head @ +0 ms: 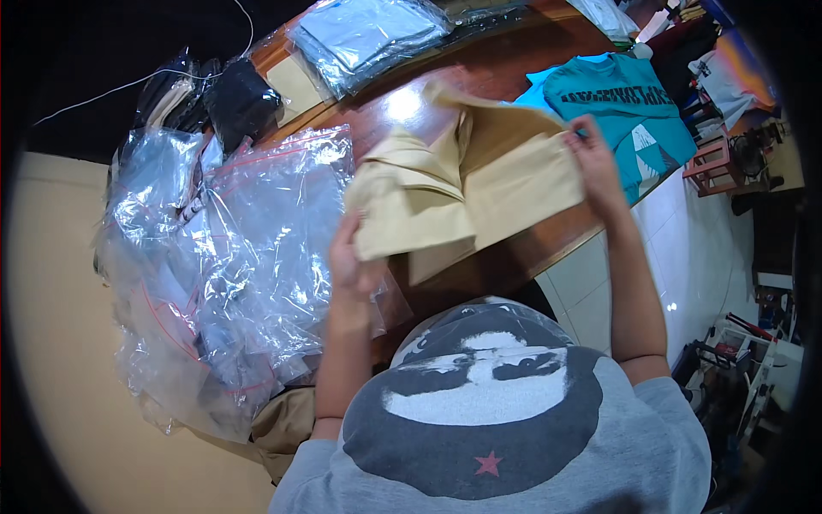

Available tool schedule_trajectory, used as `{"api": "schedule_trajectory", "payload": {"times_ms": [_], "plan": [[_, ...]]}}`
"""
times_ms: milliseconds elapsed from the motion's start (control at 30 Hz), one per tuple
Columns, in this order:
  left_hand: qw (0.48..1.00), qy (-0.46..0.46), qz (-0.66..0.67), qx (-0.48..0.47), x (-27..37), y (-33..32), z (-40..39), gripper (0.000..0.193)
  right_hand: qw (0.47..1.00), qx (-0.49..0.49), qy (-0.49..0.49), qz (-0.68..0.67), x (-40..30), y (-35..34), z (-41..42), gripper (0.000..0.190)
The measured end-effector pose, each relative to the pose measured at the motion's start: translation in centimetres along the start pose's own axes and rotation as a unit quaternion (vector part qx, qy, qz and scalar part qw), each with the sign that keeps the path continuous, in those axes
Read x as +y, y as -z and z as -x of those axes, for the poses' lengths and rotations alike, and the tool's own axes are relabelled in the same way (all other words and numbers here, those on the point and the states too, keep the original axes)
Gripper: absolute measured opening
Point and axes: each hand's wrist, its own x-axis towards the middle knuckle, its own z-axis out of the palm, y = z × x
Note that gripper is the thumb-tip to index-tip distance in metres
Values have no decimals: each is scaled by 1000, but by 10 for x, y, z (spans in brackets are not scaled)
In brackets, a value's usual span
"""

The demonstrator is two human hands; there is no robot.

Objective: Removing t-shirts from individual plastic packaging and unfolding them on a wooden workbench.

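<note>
Both hands hold up a tan cloth garment [523, 183] above the wooden table [443, 83]. My left hand [355, 257] grips its left edge, fingers partly behind the cloth. At the right, my right hand [591, 157] pinches the garment's upper corner. The cloth hangs between them in loose folds, its far part blurred. Which kind of garment it is, I cannot tell. Just beyond my right hand lies a teal T-shirt [623, 96] with dark printing. Clear plastic bags [270, 218] with red seal strips lie heaped close to my left hand.
Folded light-blue items in clear plastic [369, 32] lie at the table's far side. Dark packaged items [241, 96] sit at the far left. Brown cloth [286, 421] lies below the bags. A red stool [713, 164] stands on the tiled floor at the right.
</note>
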Motion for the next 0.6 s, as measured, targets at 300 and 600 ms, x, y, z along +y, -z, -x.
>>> {"api": "schedule_trajectory", "payload": {"times_ms": [300,600], "plan": [[893,16,-421,155,82,79,29,45,972,102,-65,199,119,179,-17,10],[519,-201,-821,126,0,51,22,62,848,143,-38,509,163,113,18,37]]}}
